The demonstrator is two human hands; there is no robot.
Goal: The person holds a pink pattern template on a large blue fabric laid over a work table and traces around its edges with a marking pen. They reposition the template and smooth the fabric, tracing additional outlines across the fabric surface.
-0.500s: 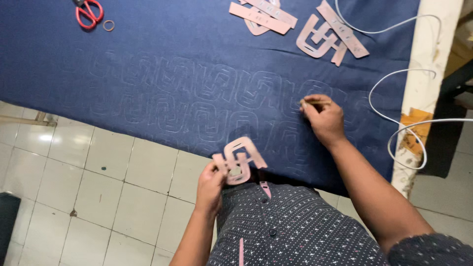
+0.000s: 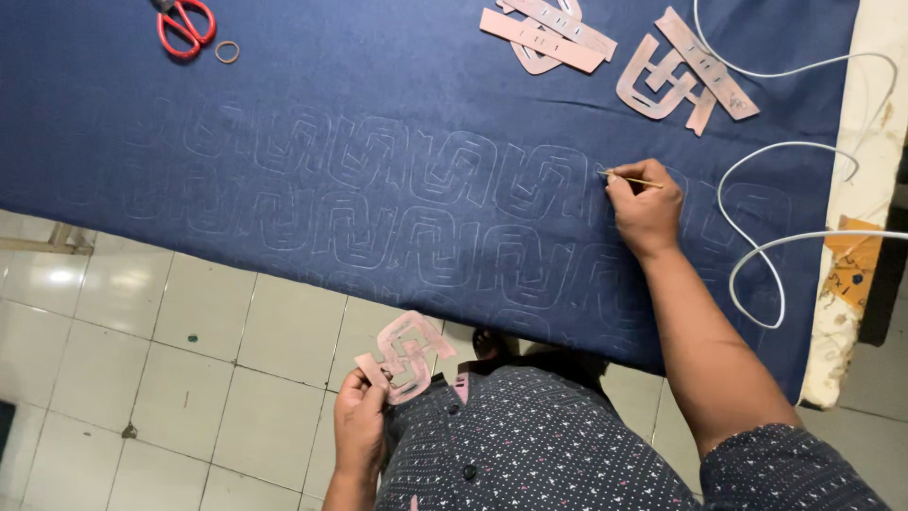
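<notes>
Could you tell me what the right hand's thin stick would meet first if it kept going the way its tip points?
The right hand points the thin stick leftward along the blue cloth. Ahead lie only more traced outlines, so the way looks free.

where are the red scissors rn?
In the head view the red scissors lie at the top left edge of the frame on the blue cloth, next to a small ring, far from both hands.
</notes>
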